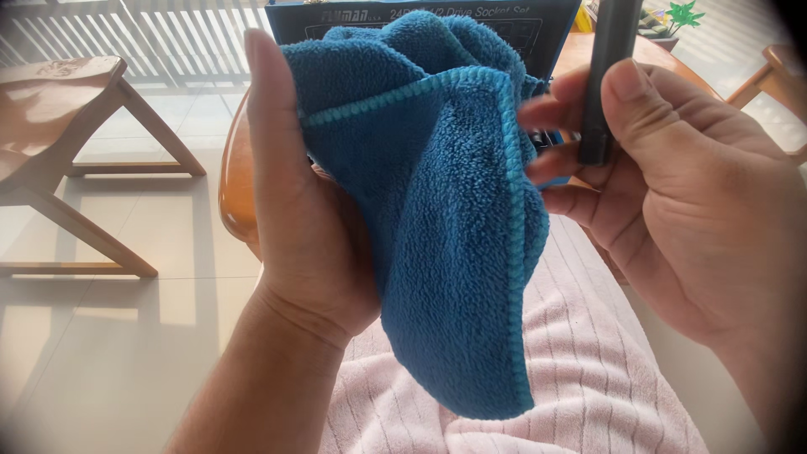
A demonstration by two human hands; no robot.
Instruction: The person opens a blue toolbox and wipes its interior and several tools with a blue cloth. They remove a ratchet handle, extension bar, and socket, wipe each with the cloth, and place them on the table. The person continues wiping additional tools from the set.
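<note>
My left hand (pixel 298 219) holds a blue fluffy cloth (pixel 445 210) with a lighter blue stitched edge; the cloth bunches at the top and hangs down over my lap. My right hand (pixel 681 202) grips a dark grey metal cylinder (pixel 607 76), upright, between thumb and fingers, just right of the cloth. The cylinder's top runs out of view.
A pink ribbed towel (pixel 580 370) covers my lap. Behind the cloth stands a dark blue tool case (pixel 546 34) on a round wooden table (pixel 231 185). A wooden chair (pixel 59 126) is at left on the tiled floor, another chair (pixel 777 76) at far right, a small green plant (pixel 677 17) behind.
</note>
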